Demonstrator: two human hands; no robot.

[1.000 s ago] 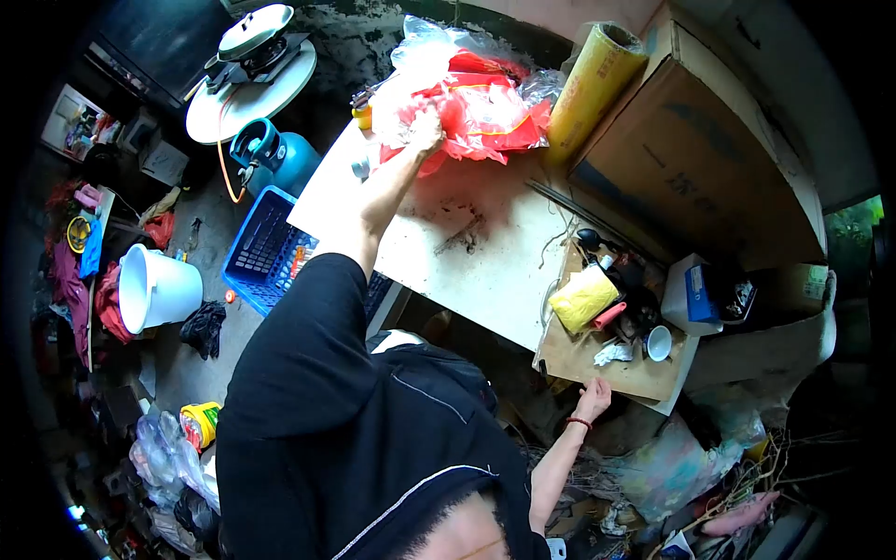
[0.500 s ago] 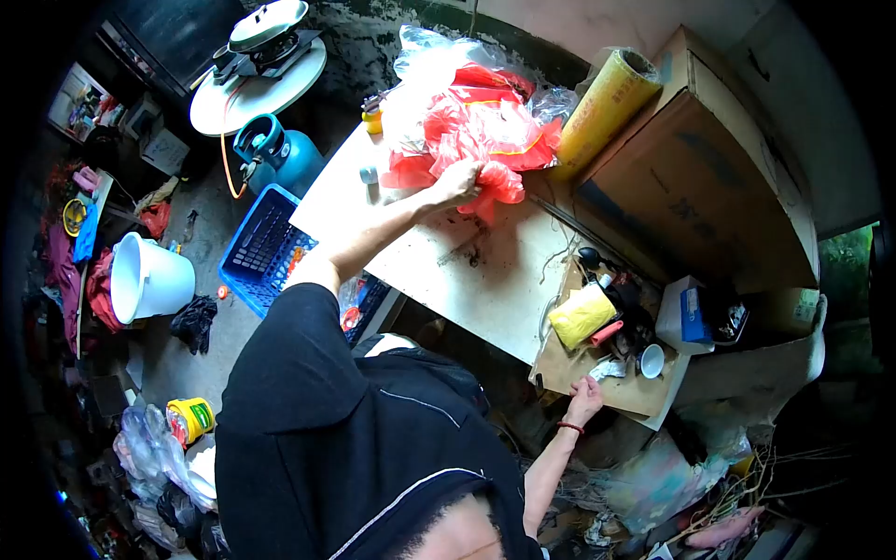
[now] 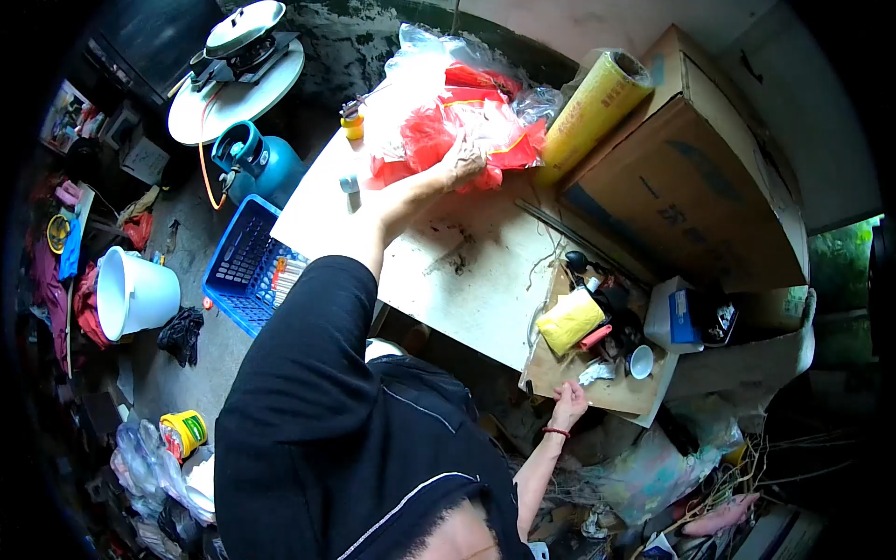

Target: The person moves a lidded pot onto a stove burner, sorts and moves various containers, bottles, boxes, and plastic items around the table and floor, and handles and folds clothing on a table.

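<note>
- I see the left hand (image 3: 462,161) stretched over the table (image 3: 481,299), its fingers bent against the red bag (image 3: 427,137); I cannot tell whether they pinch the plastic or only press on it.
- The red bag lies crumpled on the table's far part, with clear bags (image 3: 420,51) behind it and the yellow roll (image 3: 595,117) just to its right.
- On my feed, the right hand (image 3: 568,403), with a red bracelet (image 3: 557,431) at the wrist, is at the near edge of the board (image 3: 637,399). Its fingers are close together; I can't make out whether they hold anything or touch the board.
- Nearest that hand I find white tissue (image 3: 597,372), then a cup (image 3: 640,361) and a yellow packet (image 3: 569,321), all on the board.
- Left of the table I have a blue crate (image 3: 245,313) on the floor.
</note>
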